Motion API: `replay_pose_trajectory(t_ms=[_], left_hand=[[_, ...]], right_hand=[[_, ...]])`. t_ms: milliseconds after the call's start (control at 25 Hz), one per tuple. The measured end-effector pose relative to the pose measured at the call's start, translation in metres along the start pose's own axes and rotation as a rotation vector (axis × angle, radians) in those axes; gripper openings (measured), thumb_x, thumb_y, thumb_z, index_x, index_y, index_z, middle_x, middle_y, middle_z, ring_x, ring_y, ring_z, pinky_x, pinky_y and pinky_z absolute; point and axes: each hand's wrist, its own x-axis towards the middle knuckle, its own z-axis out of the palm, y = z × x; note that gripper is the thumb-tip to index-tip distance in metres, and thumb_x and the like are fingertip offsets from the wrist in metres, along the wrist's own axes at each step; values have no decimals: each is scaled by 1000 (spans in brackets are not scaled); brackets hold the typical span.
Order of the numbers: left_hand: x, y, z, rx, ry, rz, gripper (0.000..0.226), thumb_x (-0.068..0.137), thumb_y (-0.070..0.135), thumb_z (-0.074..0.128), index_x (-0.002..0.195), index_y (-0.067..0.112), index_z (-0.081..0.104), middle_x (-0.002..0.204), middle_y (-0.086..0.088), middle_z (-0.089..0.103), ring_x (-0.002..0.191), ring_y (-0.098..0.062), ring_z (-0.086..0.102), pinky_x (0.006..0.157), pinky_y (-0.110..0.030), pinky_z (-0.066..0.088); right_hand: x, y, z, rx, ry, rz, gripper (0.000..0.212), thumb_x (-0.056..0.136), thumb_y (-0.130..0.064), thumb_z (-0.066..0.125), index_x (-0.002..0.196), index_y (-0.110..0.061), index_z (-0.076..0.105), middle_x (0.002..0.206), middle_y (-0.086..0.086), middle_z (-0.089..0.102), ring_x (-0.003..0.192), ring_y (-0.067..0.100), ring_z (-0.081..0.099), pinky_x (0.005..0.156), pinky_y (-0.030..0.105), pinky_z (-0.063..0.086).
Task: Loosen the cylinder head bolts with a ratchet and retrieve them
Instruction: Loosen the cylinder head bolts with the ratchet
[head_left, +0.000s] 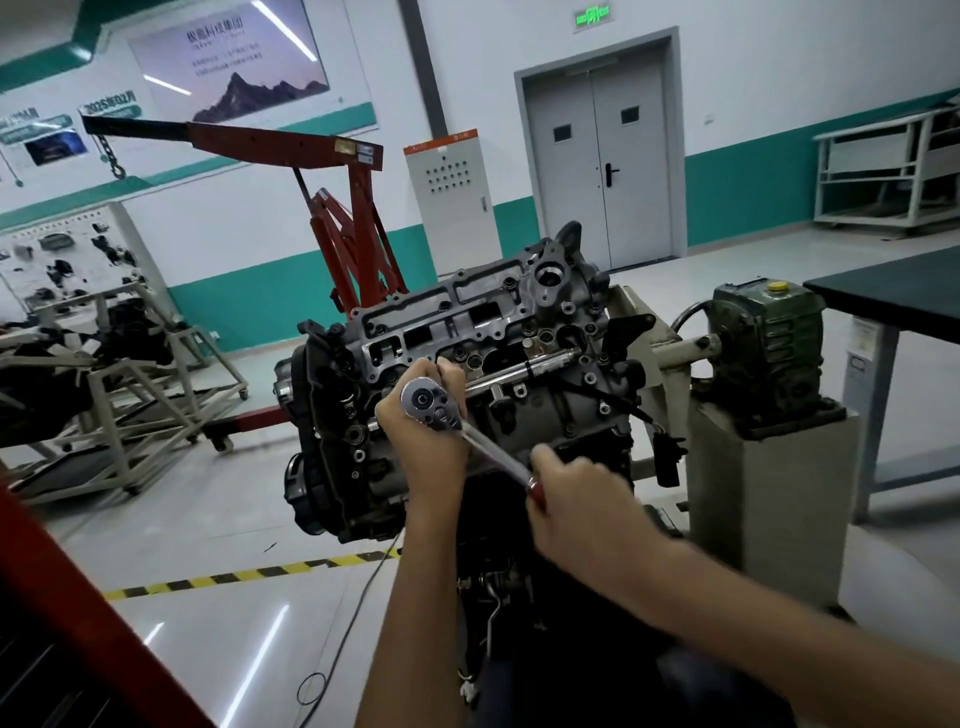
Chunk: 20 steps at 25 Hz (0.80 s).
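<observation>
Head view: glossy grey floor (218, 525), teal-banded walls (779, 104); left hand (426, 441) and right hand (576, 501) both grip ratchet (491, 451).

Both forearms bare, reaching forward from bottom edge. Left hand (428, 452) higher, wrist bent, fingers curled round head of ratchet (491, 449). Right hand (579, 501) lower, to right, fist wrapped on handle end, slightly blurred.

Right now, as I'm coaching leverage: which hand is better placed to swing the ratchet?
Right. The right hand grips the red handle end of the ratchet, far from the drive, likely giving leverage. The left hand wraps the tool's head at the cylinder head, better for steadying.
</observation>
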Motion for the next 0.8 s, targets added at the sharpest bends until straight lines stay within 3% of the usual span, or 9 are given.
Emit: replay_pose_trajectory(t_ms=[80,200,280,360,480,560,680,720,800], left_hand=[[5,2,-7,149,-149,42,26,74,-3,55,54,11,44,53,8,45,54,-4,38,52,-17,31],[14,2,-16,262,-251,69,32,71,-8,54,54,18,46,51,13,47,51,0,37,52,-12,31],[11,0,-20,288,-161,50,32,75,-2,55,54,17,42,50,11,44,50,-3,36,49,-18,30],[0,-1,-12,326,-20,68,28,80,-1,59,60,10,42,54,5,44,50,-14,39,48,-29,33],[-10,-5,11,206,131,16,31,87,-5,61,70,12,41,57,16,46,52,0,40,58,-17,40],[-2,-9,17,144,138,-137,38,88,-5,60,67,18,39,53,21,47,50,2,40,68,-25,42],[4,-9,8,164,30,-11,48,84,-11,58,57,23,37,51,18,40,52,2,35,57,-21,37],[5,-7,5,218,-31,29,45,80,-15,57,54,18,41,52,14,43,54,-2,37,53,-25,35],[8,-2,1,306,-158,69,32,73,-16,56,50,2,42,50,-15,43,54,-14,36,48,-36,30]], right_hand=[[28,29,-37,-204,26,-123,12,87,-24,47,94,-17,40,86,9,63,81,29,63,65,35,44],[58,42,-80,-416,120,-270,15,83,-17,50,83,-17,35,63,2,54,59,25,56,53,31,36],[50,32,-70,-335,99,-239,11,83,-14,49,85,-17,38,57,-3,44,58,21,54,54,30,39],[26,19,-32,-163,105,-106,12,86,-17,48,88,-19,36,70,2,55,73,26,61,59,29,37],[-3,-5,15,171,75,131,17,89,-23,46,85,-20,30,80,6,55,85,30,60,65,31,39],[-11,-17,27,272,44,167,18,90,-25,46,84,-21,29,74,2,47,84,29,59,64,30,38],[-4,4,4,130,40,58,16,87,-24,48,84,-20,32,78,8,57,80,33,60,61,31,35],[6,20,-12,16,44,0,14,87,-23,48,85,-20,35,80,9,59,76,32,60,61,30,36],[35,47,-50,-236,68,-126,14,86,-21,50,86,-20,36,72,4,58,64,26,55,59,31,39]])
